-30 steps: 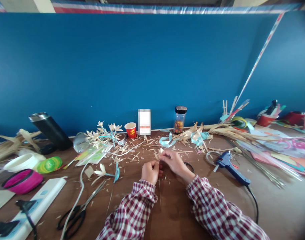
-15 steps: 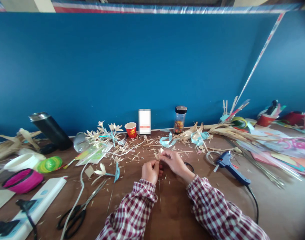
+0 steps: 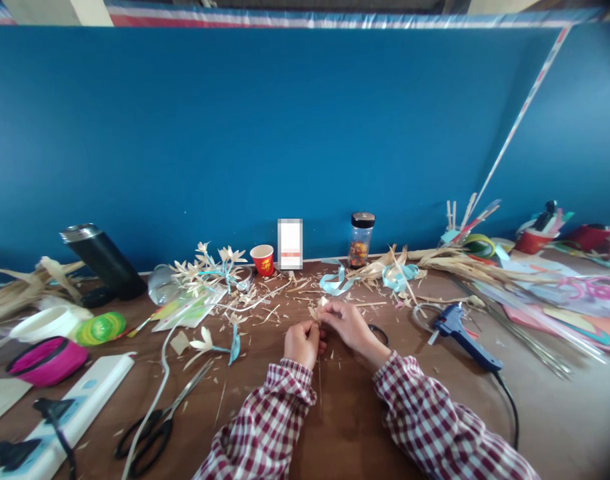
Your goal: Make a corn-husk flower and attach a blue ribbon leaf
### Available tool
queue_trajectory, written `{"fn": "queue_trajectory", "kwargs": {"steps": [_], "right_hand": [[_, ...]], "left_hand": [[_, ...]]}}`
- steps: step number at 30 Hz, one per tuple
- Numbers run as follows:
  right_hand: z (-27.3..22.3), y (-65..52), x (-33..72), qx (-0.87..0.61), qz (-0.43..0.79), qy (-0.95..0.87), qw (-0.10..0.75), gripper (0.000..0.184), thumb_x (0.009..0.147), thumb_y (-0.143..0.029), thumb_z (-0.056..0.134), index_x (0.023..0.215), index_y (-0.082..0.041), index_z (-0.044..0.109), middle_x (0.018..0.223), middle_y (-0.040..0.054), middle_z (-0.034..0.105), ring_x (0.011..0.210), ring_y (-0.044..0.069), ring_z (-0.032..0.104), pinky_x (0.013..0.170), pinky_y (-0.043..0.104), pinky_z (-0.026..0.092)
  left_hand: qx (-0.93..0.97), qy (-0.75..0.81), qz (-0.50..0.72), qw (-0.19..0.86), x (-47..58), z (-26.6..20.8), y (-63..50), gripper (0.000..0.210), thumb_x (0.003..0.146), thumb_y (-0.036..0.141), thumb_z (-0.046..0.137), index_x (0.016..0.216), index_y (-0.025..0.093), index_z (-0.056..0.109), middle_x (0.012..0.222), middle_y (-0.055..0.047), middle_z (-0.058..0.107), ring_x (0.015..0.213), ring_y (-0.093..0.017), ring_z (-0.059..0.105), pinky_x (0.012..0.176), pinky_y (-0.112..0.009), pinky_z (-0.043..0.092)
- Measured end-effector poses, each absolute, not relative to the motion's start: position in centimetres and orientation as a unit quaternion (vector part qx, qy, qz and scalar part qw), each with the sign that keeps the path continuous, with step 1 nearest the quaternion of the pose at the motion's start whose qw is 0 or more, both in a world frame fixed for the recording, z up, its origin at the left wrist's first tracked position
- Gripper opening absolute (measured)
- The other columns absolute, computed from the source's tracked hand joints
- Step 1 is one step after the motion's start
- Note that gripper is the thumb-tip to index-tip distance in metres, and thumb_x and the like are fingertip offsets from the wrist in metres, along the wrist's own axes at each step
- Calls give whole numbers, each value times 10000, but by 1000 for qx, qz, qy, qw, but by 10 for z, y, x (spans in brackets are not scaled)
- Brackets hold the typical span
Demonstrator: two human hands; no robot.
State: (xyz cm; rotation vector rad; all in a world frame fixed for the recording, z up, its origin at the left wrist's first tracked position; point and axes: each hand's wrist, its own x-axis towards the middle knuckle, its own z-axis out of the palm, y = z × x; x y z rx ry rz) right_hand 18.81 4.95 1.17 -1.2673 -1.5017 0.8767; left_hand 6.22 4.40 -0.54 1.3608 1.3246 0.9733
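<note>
My left hand is closed, its thumb and fingertips pinched together at the middle of the brown table. Close against it, my right hand pinches at the same spot. Between the fingertips shows a small pale husk piece, mostly covered by the fingers. A thin wire runs down below the hands toward me. Left of them lies a single husk flower with a blue-wrapped stem. Black-handled scissors lie partly open nearer me. A blue glue gun rests to the right.
Husk scraps litter the table. A bunch of husk flowers, a red paper cup and a lidded jar stand at the back. On the left are a power strip and a tilted black flask. Dry husks lie right.
Both hands stay together at the same spot, with scarcely any visible movement. The whole view has shifted very slightly.
</note>
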Motion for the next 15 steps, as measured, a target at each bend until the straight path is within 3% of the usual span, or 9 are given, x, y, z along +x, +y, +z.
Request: {"fn": "queue_trajectory", "kwargs": {"steps": [15], "right_hand": [[10, 50, 189, -500, 362, -604, 505, 221, 696, -332, 636, 825, -153, 635, 702, 7, 624, 651, 141, 545, 620, 252, 426]], "left_hand": [[557, 541, 423, 468, 61, -8, 44, 265, 758, 308, 467, 603, 135, 593, 578, -36, 634, 422, -135, 581, 401, -217, 466]]}}
